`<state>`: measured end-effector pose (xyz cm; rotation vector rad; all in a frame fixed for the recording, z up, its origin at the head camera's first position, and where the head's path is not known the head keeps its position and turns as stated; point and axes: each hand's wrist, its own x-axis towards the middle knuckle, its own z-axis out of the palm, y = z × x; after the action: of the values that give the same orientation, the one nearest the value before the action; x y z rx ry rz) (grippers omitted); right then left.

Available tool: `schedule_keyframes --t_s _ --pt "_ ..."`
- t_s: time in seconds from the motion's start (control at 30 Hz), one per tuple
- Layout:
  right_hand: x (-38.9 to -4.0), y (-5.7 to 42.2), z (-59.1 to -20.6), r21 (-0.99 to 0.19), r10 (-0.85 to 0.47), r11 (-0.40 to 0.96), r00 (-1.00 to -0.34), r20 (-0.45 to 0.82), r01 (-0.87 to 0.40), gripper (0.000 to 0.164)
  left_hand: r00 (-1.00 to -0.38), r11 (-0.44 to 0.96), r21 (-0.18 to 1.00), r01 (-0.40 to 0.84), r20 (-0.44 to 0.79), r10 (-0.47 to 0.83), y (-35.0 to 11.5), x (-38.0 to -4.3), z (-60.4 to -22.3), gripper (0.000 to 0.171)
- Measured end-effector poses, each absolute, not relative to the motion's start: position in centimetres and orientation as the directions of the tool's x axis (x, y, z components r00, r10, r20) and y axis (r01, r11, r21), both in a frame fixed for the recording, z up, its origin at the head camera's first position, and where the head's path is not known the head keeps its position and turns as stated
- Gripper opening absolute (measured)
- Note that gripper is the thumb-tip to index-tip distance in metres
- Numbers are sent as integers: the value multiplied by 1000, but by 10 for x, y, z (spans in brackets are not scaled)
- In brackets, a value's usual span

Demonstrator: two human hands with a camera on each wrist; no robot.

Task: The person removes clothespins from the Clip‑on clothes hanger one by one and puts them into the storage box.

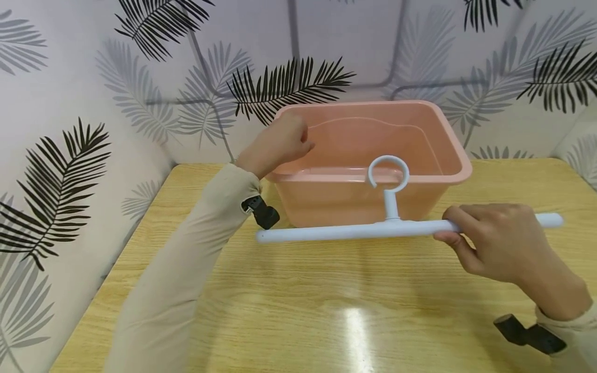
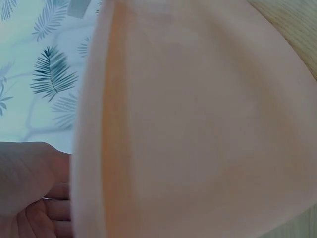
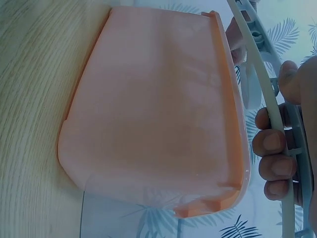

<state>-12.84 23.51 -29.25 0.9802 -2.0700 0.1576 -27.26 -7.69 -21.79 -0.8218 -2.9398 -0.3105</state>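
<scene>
My right hand (image 1: 503,243) grips a pale blue plastic clothes hanger (image 1: 326,232) to the right of its round hook. Held roughly level, the hanger is seen edge-on in the head view, in front of a pink plastic basin (image 1: 345,204). Its ribbed side and the curled fingers (image 3: 271,143) around it show in the right wrist view. Over the basin's left end is my left hand (image 1: 280,142), fingers loosely curled and nothing visible in them. The left wrist view has that hand (image 2: 37,191) just past the basin's rim (image 2: 89,148).
A light wood-grain table (image 1: 289,300) carries the basin near its back edge. Behind and to the left rises a wall (image 1: 140,77) with a leaf pattern. Black camera straps (image 1: 261,211) sit on both wrists over beige sleeves (image 1: 172,280).
</scene>
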Motion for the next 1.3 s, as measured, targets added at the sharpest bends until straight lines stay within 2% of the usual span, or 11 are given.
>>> schedule_keyframes --t_s 0.2,0.33,0.47,0.57,0.8,0.97,1.13,1.23,1.3 --pt "-128 236 -300 242 -599 694 -358 716 -678 56 -848 835 153 529 137 513 -83 -262 -210 44" --pt "-126 236 -306 247 -604 693 -357 713 -677 56 -854 840 154 520 134 504 -90 -252 -210 38" --pt "-121 232 -306 269 -616 683 -338 712 -679 55 -826 815 139 563 142 546 -95 -233 -209 35" --pt "-117 227 -304 282 -628 669 -320 709 -688 53 -776 769 116 628 159 610 -99 -212 -210 36" --pt "-111 220 -305 283 -642 640 -295 707 -714 52 -654 648 129 751 289 700 -118 -159 -217 21" --pt "-109 223 -310 270 -631 652 -310 711 -709 52 -600 582 149 799 157 784 -121 -140 -244 23" --pt "-105 224 -318 225 -625 648 -339 703 -727 52 -519 507 147 850 61 853 -119 -128 -276 38" --pt "-102 224 -325 177 -631 633 -370 682 -754 51 -454 445 101 890 85 887 -118 -122 -292 32" --pt "-101 224 -332 146 -640 623 -394 660 -769 49 -434 428 78 901 95 896 -119 -120 -300 25"
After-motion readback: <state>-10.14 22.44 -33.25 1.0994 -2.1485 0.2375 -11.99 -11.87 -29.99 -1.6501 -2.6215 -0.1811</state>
